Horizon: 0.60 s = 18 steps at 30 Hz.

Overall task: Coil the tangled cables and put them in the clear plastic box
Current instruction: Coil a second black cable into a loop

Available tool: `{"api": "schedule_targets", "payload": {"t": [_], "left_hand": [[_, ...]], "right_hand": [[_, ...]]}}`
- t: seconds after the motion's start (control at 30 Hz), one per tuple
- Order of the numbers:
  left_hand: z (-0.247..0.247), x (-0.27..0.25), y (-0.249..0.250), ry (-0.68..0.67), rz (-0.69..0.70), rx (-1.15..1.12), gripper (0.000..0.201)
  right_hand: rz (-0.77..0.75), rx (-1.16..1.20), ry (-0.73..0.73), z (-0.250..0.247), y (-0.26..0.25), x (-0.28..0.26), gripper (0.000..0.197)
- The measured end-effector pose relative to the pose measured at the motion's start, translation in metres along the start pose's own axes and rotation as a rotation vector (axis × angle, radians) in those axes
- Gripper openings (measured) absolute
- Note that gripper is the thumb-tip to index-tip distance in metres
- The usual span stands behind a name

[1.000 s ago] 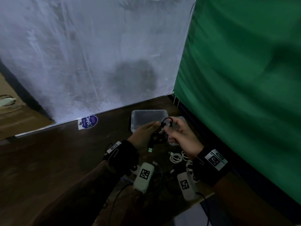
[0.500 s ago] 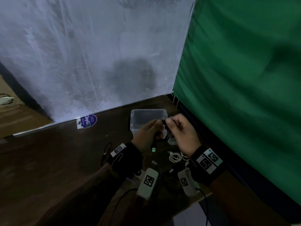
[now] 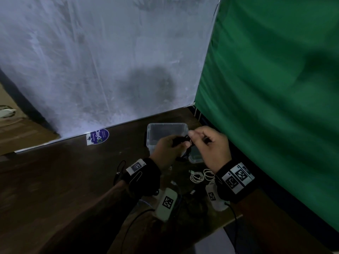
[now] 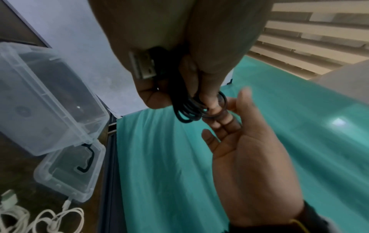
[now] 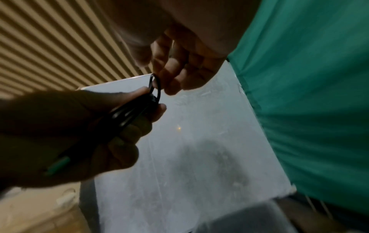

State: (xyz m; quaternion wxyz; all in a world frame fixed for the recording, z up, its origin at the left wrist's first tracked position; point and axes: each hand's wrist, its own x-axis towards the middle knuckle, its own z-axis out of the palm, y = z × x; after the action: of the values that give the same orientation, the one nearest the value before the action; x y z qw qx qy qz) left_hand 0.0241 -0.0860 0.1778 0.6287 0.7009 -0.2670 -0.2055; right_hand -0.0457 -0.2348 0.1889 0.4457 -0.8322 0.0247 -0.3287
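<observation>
In the head view, a black USB cable (image 3: 183,149) is held bunched in the left hand (image 3: 166,151) just above the clear plastic box (image 3: 166,133), its last loop pinched by the right hand (image 3: 211,149). In the left wrist view, the coils (image 4: 188,110) are clamped beside a loose USB plug (image 4: 142,66); springing open is risked if the clamp is eased. In the right wrist view, the pinched loop (image 5: 155,85) is seen; snagging is judged possible.

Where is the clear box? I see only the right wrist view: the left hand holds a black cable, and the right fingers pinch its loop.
Observer: The head view shows the box open on the table, just beyond the left hand and the right hand.
Operator: Are more cables waiting?
Observer: Yes, white cables lie on the table, nearer the person than the right hand.
Operator: And the lid?
Observer: The left wrist view shows the lid lying on the table beside the box.
</observation>
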Motion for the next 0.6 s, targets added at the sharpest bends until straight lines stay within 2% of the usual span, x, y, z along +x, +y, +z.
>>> {"api": "schedule_targets", "payload": {"t": [0.1, 0.23, 0.33, 0.4, 0.47, 0.6], "left_hand": [[-0.003, 0.001, -0.001, -0.002, -0.010, 0.032, 0.017], [-0.004, -0.002, 0.001, -0.008, -0.010, -0.006, 0.012], [-0.002, -0.004, -0.001, -0.026, -0.096, -0.097, 0.014], [0.000, -0.005, -0.002, -0.022, -0.217, -0.275, 0.024], [0.004, -0.007, -0.005, -0.014, -0.250, -0.303, 0.033], [0.015, -0.016, -0.005, -0.031, -0.264, -0.313, 0.022]], "right_hand": [[0.193, 0.177, -0.058, -0.002, -0.001, -0.002, 0.016], [0.406, 0.342, -0.254, -0.004, 0.001, -0.001, 0.016], [0.334, 0.265, -0.302, -0.008, -0.003, 0.000, 0.017], [0.274, 0.202, -0.261, -0.008, -0.007, 0.002, 0.017], [0.254, 0.134, -0.168, -0.011, -0.009, 0.007, 0.018], [0.220, 0.099, -0.068, -0.020, -0.006, 0.015, 0.019]]}}
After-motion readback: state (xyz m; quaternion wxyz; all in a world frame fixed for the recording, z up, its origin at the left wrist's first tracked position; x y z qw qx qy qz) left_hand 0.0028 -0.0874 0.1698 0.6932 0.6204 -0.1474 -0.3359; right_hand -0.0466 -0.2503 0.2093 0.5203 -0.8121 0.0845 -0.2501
